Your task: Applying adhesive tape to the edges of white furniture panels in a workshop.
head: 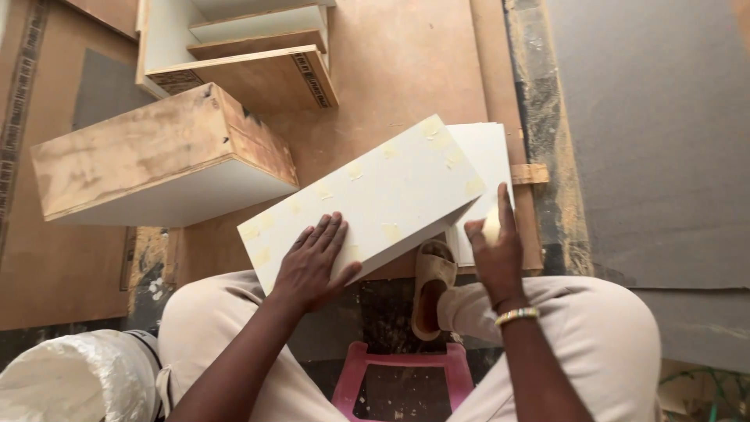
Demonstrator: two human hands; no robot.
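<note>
Panel (375, 195) white, tilted, dotted with yellowish patches, possibly filler.

Both forearms are bare, with no sleeves reaching into view. The right hand (494, 254) carries a thin bangle (517, 316) at the wrist, gold-coloured with pale beaded segments, sitting just behind the grip. The left hand (316, 262) wears nothing: no ring, no band, no glove. Short nails show on the left fingers. The legs are clothed in light beige trousers (594, 344), loose and softly creased over both knees. One foot wears a tan slide sandal (432, 287) with a broad single strap
</note>
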